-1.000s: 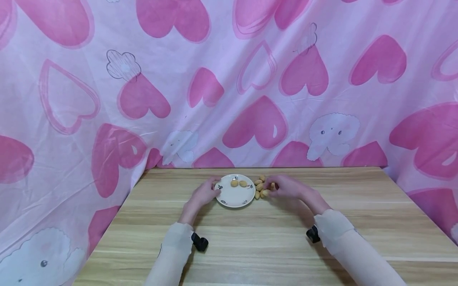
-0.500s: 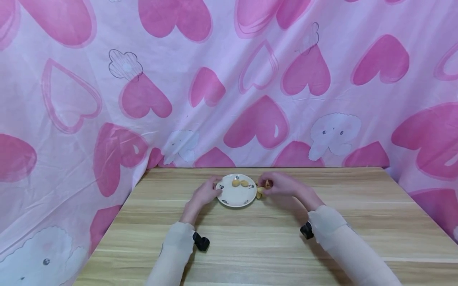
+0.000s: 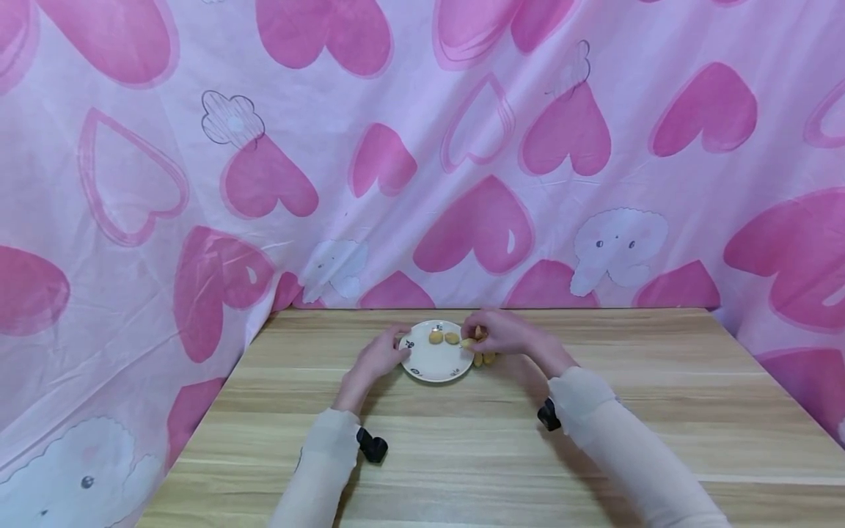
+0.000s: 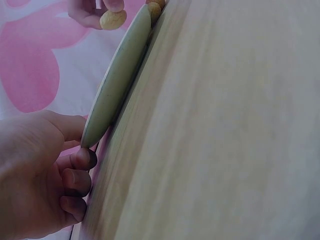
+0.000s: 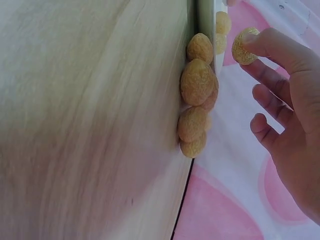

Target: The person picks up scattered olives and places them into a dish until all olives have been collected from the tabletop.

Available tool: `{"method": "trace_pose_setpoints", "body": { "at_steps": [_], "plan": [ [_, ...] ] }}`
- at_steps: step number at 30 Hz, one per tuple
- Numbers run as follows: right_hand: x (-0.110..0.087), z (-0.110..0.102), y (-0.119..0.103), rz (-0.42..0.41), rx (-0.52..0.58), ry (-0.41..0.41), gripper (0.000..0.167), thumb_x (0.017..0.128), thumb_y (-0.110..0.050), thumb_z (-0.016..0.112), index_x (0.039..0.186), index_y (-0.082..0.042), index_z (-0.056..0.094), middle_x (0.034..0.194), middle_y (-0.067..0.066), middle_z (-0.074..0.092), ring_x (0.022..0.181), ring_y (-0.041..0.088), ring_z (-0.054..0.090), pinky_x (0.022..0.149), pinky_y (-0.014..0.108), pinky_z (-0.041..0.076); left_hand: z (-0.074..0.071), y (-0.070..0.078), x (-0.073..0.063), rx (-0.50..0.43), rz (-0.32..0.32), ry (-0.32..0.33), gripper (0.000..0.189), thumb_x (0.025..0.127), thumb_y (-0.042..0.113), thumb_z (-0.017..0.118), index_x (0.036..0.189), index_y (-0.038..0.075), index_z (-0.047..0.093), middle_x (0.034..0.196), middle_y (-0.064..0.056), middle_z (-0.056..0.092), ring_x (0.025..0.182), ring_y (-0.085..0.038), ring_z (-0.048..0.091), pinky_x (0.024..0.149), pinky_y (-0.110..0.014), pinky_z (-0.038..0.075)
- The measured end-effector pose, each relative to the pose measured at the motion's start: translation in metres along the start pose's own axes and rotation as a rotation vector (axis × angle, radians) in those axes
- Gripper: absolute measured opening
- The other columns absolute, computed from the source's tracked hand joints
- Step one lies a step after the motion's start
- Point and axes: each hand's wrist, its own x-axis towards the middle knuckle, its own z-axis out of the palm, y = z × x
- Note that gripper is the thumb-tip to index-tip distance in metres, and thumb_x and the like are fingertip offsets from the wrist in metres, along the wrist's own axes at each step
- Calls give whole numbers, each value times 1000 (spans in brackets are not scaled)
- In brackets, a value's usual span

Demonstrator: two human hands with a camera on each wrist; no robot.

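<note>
The right hand [image 3: 505,331] pinches one walnut [image 5: 243,55] between thumb and forefinger above the right rim of the plate [image 3: 436,365], other fingers loosely bent, while the left hand [image 3: 381,356] grips the plate's left rim. Loading the plate seems the step in hand, and the next move calls for lowering this nut beside the two walnuts [image 3: 436,337] at the far side, then parting the fingers. The right hand partly hides the walnut pile [image 5: 197,84] in the head view, and the right wrist view cuts off the plate.
</note>
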Motion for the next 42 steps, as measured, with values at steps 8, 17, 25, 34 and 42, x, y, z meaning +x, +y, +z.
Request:
{"method": "trace_pose_setpoints", "body": {
  "at_steps": [8,17,25,34,42],
  "plan": [
    [9,10,2,47,28,-19,16,88,-20,72,104,-22,73,99,-10,67,91,15,61,80,27,51,6,-2,0,-12,-8,-16,53,93,19,64,144,16,50,89,-5,58,69,-17,52,62,-31,43],
    [18,21,4,114,59,-45,23,88,-16,73,110,-20,75,104,-9,69,92,10,60,85,29,52,7,-2,0,-12,6,-9,54,92,18,64,144,14,50,93,-5,61,74,-17,54,65,-32,43],
    [18,25,6,113,84,-52,24,89,-15,72,112,-21,75,107,-7,69,93,9,60,86,29,52,5,0,0,-10,-1,-10,54,92,18,64,144,15,50,97,-5,62,77,-17,54,68,-31,43],
    [9,18,9,71,88,-10,20,91,-17,70,110,-17,76,104,-3,67,90,11,60,83,30,51,2,1,-1,-2,5,4,53,92,19,64,143,14,51,100,-5,63,79,-17,56,71,-31,44],
    [-3,11,16,90,102,16,19,91,-17,71,109,-15,75,105,-2,68,94,17,61,86,34,52,0,0,-1,-3,10,4,54,92,18,64,143,12,50,99,-7,63,82,-18,56,73,-32,44]
  ]
}}
